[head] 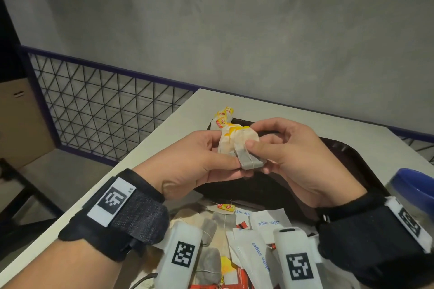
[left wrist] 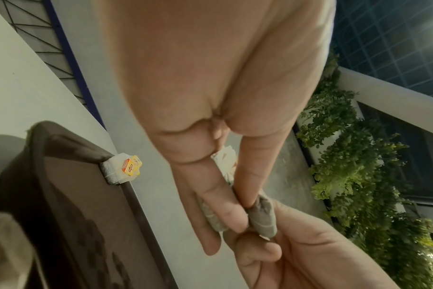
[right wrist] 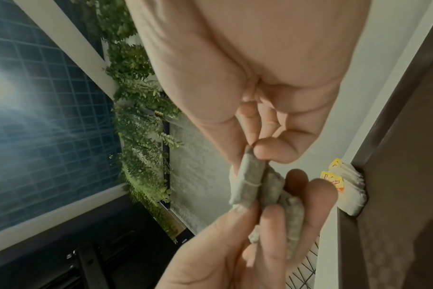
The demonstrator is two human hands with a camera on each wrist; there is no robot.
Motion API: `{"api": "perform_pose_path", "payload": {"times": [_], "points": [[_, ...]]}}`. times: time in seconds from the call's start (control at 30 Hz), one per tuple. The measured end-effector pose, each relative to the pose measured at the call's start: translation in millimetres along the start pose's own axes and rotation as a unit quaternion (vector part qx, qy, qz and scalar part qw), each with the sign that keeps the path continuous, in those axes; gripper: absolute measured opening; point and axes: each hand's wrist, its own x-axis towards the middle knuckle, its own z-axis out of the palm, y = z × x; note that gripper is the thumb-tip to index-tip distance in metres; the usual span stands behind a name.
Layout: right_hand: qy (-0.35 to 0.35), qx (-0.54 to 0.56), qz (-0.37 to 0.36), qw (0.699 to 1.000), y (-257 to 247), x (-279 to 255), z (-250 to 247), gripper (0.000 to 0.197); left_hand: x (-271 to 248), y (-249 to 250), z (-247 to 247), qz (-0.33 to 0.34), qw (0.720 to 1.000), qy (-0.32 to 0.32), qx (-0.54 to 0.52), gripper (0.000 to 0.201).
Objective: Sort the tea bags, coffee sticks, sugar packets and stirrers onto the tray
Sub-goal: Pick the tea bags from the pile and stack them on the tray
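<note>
A small bunch of tea bags (head: 239, 145) is pinched above the tray (head: 347, 155) between the left hand (head: 199, 162) and the right hand (head: 288, 155), with fingers (left wrist: 220, 207) of both clamped on its lower grey ends.

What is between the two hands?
A small bunch of tea bags, pinched by the left hand and right hand; clearest in the head view.
</note>
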Motion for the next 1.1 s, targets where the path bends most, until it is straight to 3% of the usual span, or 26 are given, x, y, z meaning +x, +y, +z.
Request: {"api": "perform_pose_path", "payload": {"times": [0.07, 0.17, 0.4, 0.5, 0.63, 0.77, 0.93, 1.1], "points": [[-0.001, -0.011, -0.002, 1.0, 1.3, 0.1, 1.6, 0.03, -0.7, 0.4, 0.6, 0.001, 1.0, -0.004, 0.0, 0.044], [-0.014, -0.033, -0.003, 0.999, 1.4, -0.4, 3.5, 0.02, -0.9, 0.4, 0.8, 0.006, 1.0, 0.007, 0.009, 0.04], [0.039, -0.073, -0.014, 0.997, 1.9, 1.0, 2.8, 0.014, -0.1, 2.8, 0.4, 0.016, 0.998, -0.005, -0.055, 0.028], [0.029, -0.029, -0.002, 0.999, -0.1, 1.3, 0.2, 0.018, -1.6, 4.4, 0.7, 0.026, 0.998, -0.024, -0.058, 0.037], [-0.004, 0.063, 0.03, 0.998, -4.6, -0.8, 1.7, 0.016, 1.2, 1.6, 2.5, 0.036, 0.998, 0.003, -0.05, 0.046], [-0.017, 0.087, 0.053, 0.995, -5.7, -1.8, 2.7, 0.011, 3.3, 1.4, 0.9, 0.027, 0.997, 0.027, -0.07, 0.047], [0.04, 0.074, 0.017, 0.996, -1.6, 1.7, 3.6, 0.023, 0.4, 5.3, 0.6, 0.027, 0.997, 0.022, -0.065, 0.044], [0.046, 0.071, -0.025, 0.996, -0.2, 2.8, 2.9, 0.005, 0.9, 3.5, 2.7, 0.018, 0.998, 0.016, -0.056, 0.04]]}}
